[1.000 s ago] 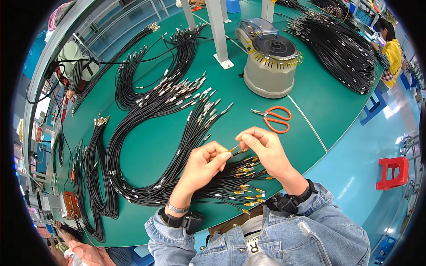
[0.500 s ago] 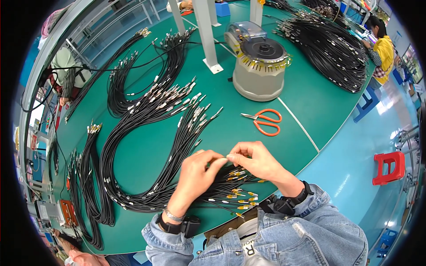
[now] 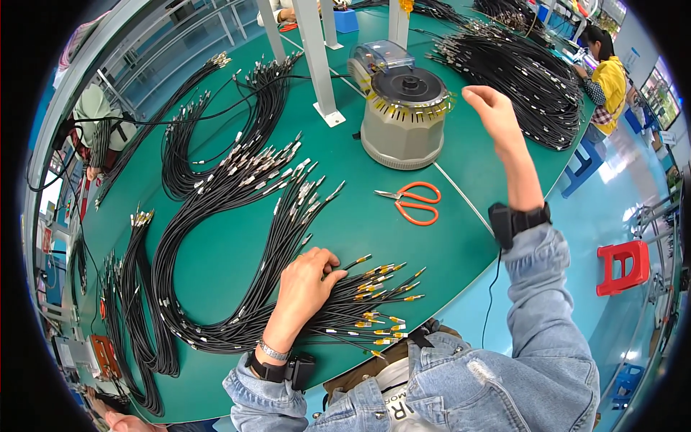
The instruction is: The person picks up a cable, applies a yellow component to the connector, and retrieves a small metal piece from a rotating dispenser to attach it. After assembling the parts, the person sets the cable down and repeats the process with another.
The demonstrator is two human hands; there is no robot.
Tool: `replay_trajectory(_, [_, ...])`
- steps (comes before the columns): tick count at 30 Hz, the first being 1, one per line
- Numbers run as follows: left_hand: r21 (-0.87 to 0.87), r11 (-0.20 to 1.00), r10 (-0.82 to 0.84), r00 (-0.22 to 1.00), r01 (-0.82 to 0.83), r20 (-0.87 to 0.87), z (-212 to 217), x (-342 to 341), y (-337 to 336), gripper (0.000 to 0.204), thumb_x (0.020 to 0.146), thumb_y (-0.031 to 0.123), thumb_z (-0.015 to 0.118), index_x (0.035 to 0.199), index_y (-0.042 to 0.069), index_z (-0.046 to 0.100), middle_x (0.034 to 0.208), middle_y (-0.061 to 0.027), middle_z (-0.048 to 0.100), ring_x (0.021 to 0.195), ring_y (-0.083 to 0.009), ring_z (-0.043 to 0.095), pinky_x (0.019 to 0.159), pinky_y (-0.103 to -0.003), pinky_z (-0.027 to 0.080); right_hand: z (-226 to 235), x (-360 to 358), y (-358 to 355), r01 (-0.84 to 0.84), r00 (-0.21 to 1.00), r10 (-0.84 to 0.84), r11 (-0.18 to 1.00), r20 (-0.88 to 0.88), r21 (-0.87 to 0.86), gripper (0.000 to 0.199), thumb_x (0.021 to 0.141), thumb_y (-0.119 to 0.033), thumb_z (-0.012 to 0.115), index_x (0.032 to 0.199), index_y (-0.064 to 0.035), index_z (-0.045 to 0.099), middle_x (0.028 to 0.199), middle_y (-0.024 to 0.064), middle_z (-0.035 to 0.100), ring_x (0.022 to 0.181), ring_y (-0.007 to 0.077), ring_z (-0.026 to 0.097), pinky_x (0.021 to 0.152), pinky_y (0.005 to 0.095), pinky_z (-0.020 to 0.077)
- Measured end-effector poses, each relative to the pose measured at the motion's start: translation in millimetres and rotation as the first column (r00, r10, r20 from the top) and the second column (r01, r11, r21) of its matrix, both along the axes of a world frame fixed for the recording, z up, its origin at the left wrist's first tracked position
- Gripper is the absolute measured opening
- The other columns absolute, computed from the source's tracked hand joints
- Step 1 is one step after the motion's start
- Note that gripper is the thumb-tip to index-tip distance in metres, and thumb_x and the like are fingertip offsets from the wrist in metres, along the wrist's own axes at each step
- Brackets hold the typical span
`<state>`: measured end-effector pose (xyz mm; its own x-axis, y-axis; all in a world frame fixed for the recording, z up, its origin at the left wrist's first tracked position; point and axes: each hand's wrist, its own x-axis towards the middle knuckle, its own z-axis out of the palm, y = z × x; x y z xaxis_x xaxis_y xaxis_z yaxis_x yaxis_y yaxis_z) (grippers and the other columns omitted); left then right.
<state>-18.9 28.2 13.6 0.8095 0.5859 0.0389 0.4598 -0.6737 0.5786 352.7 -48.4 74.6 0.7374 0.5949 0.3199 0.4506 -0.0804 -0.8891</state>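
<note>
My left hand is closed around a black cable whose yellow-wrapped end sticks out to the right of the fingers. It rests over a thick bundle of black cables, many with yellow-wrapped metal ends fanned toward the table's near edge. My right hand is raised to the right of a round grey label dispenser. Its thumb and fingers are drawn together beside the yellow tabs around the dispenser's black top disc. Whatever lies between those fingertips is too small to make out.
Orange-handled scissors lie on the green table before the dispenser. White metal posts rise behind. More black cable bundles lie far right and left. A person in yellow sits beyond; a red stool stands right.
Both hands were together above the cable ends. My right hand has moved up and right to the dispenser; my left has lowered slightly with the cable. The view has shifted a little.
</note>
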Motion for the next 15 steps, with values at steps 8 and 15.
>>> replay_trajectory(8, [-0.001,0.999,-0.043,0.998,0.043,0.035,-3,-5,6,0.012,0.075,0.011,0.066,0.078,0.004,0.058,0.071,-0.0070,0.058,0.068,-0.0253,0.057,0.060,-0.036,0.045,12,36,24,-0.231,0.966,0.200,0.952,-0.161,-0.203,0.018,0.082,-0.025,0.064,0.088,-0.0077,0.065,0.077,-0.0031,0.055,0.074,0.0064,0.048,0.068,0.0214,0.0352])
replay_trajectory(15, [-0.327,0.939,0.117,0.993,-0.105,0.019,6,-2,7,0.012,0.079,0.011,0.064,0.082,0.001,0.056,0.075,-0.0107,0.062,0.075,-0.0219,0.061,0.067,-0.035,0.047,29,13,12,-0.299,0.870,0.338,0.940,-0.358,0.163,0.017,0.081,-0.025,0.065,0.087,-0.0090,0.063,0.074,-0.0048,0.051,0.071,0.0070,0.046,0.067,0.0237,0.0355])
